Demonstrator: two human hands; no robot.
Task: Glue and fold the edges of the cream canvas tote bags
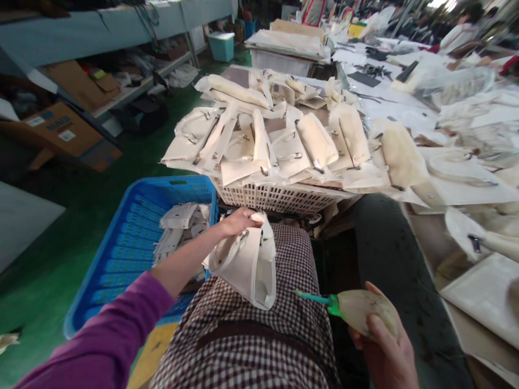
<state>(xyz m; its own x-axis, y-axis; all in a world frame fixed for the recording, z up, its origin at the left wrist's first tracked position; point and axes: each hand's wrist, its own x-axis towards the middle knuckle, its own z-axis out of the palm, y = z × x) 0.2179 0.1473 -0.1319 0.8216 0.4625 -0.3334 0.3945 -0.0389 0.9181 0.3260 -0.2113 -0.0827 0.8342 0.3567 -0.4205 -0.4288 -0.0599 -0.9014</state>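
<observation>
Left hand (237, 221) closed on top edge of cream fabric bag piece (249, 265), which hangs over brown-checked apron (259, 335), just beside blue plastic crate (121, 237). Right hand (385, 351) wrapped round cream squeeze bottle with green nozzle (360, 308), low right; nozzle points at fabric, apart from it
</observation>
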